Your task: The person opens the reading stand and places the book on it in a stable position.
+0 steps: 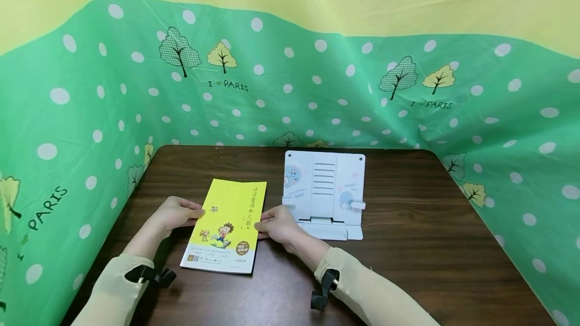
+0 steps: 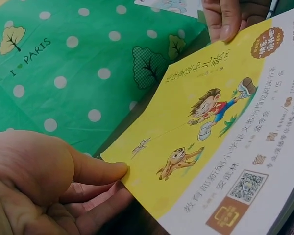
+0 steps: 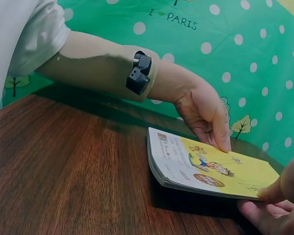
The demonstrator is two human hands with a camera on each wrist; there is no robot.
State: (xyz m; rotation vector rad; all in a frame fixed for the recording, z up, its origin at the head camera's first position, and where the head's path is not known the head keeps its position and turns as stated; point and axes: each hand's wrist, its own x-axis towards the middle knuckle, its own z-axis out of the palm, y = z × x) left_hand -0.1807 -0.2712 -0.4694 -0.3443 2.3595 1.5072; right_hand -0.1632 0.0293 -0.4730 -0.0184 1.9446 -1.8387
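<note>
A yellow children's book (image 1: 226, 215) with a white lower band and a cartoon boy on its cover is held between both hands, slightly raised over the table in the right wrist view. My left hand (image 1: 174, 215) pinches its left edge, thumb on the cover and fingers beneath, as the left wrist view shows. At the opposite edge my right hand (image 1: 281, 225) grips the book the same way, its thumb (image 3: 270, 194) on top. Just beyond the right hand stands a white book stand (image 1: 324, 185) with slots, clips and blue cartoon prints.
The dark brown wooden table (image 1: 408, 245) reaches back to a green and yellow cloth (image 1: 290, 74) with white dots and printed trees, which hangs around its sides. Black camera mounts (image 1: 156, 276) sit on both wrists.
</note>
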